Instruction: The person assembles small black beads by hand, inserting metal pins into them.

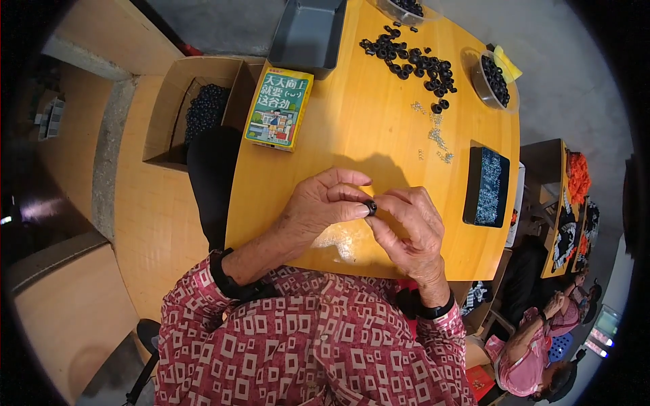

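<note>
Two hands hold up a small black piece (371, 207) over the yellow table (338, 139).
The left hand (323, 203) pinches the piece between thumb and finger. The right hand's (414, 230) fingertips are right by it, but I cannot tell if they grip it too. From the piece, loose black bits (432, 64) lie between 12 and 1 o'clock. Tiny silver bits (439, 141) and a clear bowl (479, 88) are between 1 and 2, a black tray (477, 183) is near 3, and a green-and-yellow box (279, 128) is between 10 and 11.
</note>
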Demonstrator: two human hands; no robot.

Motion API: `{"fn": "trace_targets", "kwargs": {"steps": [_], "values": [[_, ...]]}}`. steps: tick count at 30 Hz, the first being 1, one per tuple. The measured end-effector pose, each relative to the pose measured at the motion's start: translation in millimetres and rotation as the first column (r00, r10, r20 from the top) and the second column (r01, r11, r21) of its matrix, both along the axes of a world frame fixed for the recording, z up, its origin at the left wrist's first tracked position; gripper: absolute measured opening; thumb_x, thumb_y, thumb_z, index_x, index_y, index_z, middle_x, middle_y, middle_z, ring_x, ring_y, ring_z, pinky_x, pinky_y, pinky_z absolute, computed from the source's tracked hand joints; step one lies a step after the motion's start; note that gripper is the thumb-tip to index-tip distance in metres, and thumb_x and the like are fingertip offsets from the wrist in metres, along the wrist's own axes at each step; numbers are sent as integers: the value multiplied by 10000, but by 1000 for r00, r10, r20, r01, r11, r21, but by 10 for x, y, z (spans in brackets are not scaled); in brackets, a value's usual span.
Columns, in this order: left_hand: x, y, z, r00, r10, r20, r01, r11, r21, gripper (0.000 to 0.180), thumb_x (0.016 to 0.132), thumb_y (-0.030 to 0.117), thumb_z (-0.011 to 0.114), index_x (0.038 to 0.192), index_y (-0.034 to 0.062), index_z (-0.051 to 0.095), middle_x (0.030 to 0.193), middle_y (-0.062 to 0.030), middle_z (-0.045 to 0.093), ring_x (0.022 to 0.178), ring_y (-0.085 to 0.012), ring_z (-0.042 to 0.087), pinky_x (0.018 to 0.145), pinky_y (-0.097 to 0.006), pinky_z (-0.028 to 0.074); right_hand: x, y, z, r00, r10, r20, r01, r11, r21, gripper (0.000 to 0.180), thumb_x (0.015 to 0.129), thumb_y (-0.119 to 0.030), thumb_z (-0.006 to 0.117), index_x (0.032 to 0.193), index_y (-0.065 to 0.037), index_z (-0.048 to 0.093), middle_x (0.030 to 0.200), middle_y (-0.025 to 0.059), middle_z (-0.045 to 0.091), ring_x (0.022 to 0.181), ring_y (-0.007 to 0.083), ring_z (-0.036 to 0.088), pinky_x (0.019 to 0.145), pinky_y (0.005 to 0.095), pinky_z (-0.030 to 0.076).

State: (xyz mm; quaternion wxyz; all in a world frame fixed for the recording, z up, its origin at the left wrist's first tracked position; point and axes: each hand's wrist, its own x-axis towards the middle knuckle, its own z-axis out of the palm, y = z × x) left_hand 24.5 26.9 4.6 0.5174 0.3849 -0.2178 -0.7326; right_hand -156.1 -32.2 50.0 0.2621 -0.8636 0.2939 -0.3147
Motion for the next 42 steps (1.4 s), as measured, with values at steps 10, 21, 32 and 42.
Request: {"fn": "trace_targets", "kwargs": {"steps": [10,21,32,42], "values": [[-30,22,-13,997,78,-5,-78,997,2,401,842,-9,689,1222,31,569,1018,-77,665,970,-131,630,889,-256,507,4,-43,14,996,70,-60,-81,974,-212,219,711,-21,769,908,-12,672,910,101,634,795,250,612,682,341,467],[10,15,48,999,43,-12,-43,999,-9,394,851,-12,679,1228,25,572,1060,-91,673,979,-134,633,907,-269,496,20,-15,-58,995,69,-75,-86,963,-255,224,731,-51,749,925,-3,647,964,110,633,845,256,614,738,372,467],[-18,44,-46,984,113,-139,-109,993,39,199,866,59,709,1058,24,666,1002,-51,688,937,-116,643,872,-257,513,67,-33,-6,999,41,-13,-43,956,-291,236,746,-63,750,949,-14,641,958,104,631,838,259,613,738,374,460],[32,-26,-18,996,77,-56,-79,996,-45,175,860,7,664,1034,23,656,963,-89,696,899,-189,684,894,-341,539,-329,-1808,178,796,-570,-204,503,811,-299,254,869,-159,623,1058,-1,683,924,196,694,831,323,673,748,377,530]]}}
